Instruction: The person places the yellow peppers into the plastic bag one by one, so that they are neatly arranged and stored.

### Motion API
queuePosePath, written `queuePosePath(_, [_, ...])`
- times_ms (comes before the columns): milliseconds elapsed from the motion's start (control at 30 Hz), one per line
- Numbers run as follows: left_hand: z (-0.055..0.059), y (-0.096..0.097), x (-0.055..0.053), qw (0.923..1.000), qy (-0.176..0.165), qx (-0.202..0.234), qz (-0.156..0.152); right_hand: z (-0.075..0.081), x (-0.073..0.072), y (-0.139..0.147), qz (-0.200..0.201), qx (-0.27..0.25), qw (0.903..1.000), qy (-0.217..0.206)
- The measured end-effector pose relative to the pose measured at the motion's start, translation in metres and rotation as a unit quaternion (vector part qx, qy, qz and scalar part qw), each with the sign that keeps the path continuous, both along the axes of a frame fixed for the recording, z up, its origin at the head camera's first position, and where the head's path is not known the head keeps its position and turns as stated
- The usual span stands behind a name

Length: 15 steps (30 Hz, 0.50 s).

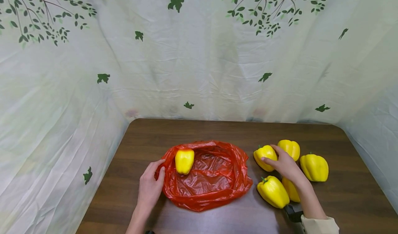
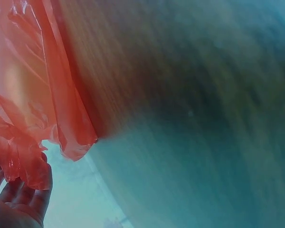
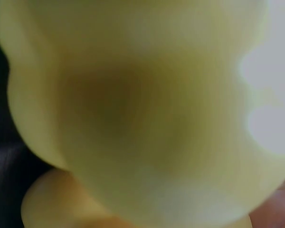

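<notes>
A red plastic bag (image 1: 214, 196) lies with its mouth spread wide, and one yellow bell pepper (image 1: 185, 161) rests inside at its left. My left hand (image 1: 151, 182) pinches the bag's left rim between thumb and fingers; the left wrist view shows the thin film (image 2: 19, 156) over the fingers. To the right, my right hand (image 1: 284, 163) grips another yellow bell pepper (image 1: 262, 157), thumb on the near side and fingers over the far side. A blurred yellow pepper (image 3: 147, 118) fills most of the right wrist view.
Several more yellow bell peppers surround the right hand: one behind (image 1: 290, 149), one to the right (image 1: 314, 167), one in front (image 1: 273, 192), another partly under the forearm (image 1: 291, 189). The brown wooden table (image 1: 124, 178) ends at a leaf-printed cloth (image 1: 211, 71).
</notes>
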State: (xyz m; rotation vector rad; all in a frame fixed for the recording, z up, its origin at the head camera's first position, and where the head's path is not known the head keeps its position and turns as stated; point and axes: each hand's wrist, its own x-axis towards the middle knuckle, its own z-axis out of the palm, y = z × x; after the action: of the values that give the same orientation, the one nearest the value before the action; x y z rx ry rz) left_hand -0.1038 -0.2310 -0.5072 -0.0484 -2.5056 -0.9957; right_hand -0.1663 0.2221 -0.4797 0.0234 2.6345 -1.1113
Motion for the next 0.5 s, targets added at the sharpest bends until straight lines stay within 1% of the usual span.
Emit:
queuePosePath(133, [0.0002, -0.0002, 0.0002, 1.0000, -0.001, 0.002, 0.000, 0.0002, -0.0005, -0.0004, 0.008, -0.009, 0.9999, -0.003])
queuePosePath(400, [0.0007, -0.0001, 0.0005, 1.0000, 0.004, -0.001, 0.002, 0.0007, -0.0021, -0.0016, 0.023, -0.047, 0.9985, -0.015])
queuePosePath(500, [0.0005, -0.0001, 0.0007, 1.0000, -0.001, 0.001, 0.000, 0.0010, -0.0021, -0.0022, 0.028, -0.053, 0.9980, -0.020])
